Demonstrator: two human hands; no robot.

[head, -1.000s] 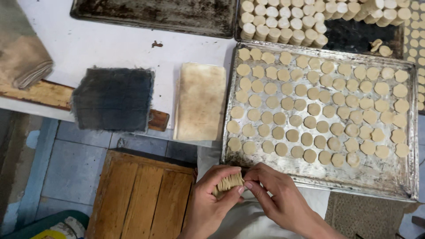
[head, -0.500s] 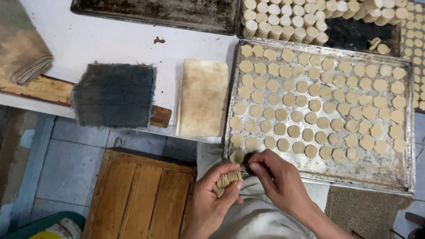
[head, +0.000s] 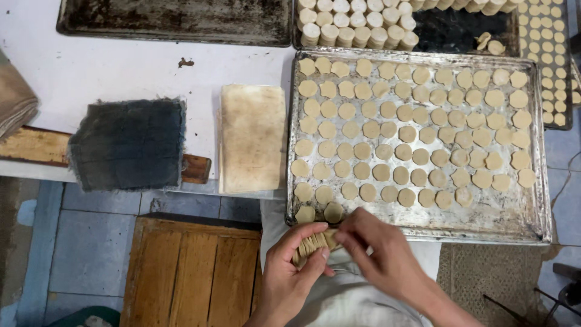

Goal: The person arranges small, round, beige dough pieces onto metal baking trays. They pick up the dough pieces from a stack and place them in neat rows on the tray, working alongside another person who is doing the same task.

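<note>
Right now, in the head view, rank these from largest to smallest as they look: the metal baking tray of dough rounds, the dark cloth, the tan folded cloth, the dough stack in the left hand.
1. Metal baking tray
2. Dark cloth and tan folded cloth: too alike to rank
3. Dough stack in the left hand; nearer the camera, yet clearly smallest

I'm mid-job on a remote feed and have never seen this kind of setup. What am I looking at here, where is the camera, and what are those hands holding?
There is no machine: the single view comes from a camera on a person's head, looking down at their own bare hands. The left hand grips a stack of thin dough discs, and the right hand pinches at the stack's end. Just above lies a metal baking tray filled with rows of flat dough rounds. Left of it on the white table lie a folded pale cloth and a dark frayed cloth.
</note>
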